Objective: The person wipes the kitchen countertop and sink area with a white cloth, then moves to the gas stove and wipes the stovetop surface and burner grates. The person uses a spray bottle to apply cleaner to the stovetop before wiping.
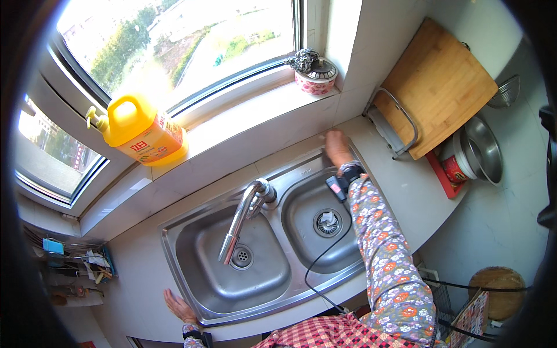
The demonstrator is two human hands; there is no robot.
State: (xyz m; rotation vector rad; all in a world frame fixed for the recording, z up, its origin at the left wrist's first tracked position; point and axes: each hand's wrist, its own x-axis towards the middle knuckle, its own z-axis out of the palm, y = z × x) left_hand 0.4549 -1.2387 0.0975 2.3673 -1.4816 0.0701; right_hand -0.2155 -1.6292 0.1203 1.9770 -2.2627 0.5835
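Observation:
My right arm stretches over the smaller basin of a double stainless steel sink. At the sink's back right corner, near the tiled wall, is my right hand. It is blurred and its fingers are curled; whether they hold anything is hidden. My left hand is by the front left corner of the sink, fingers spread and nothing in them. A chrome faucet points over the larger left basin. Some crumpled white scrap lies on the strainer in the right basin.
A yellow detergent jug and a pink-patterned lidded pot with a steel scourer stand on the windowsill. At right, a wooden cutting board leans in a metal rack near steel bowls. A cable crosses the sink.

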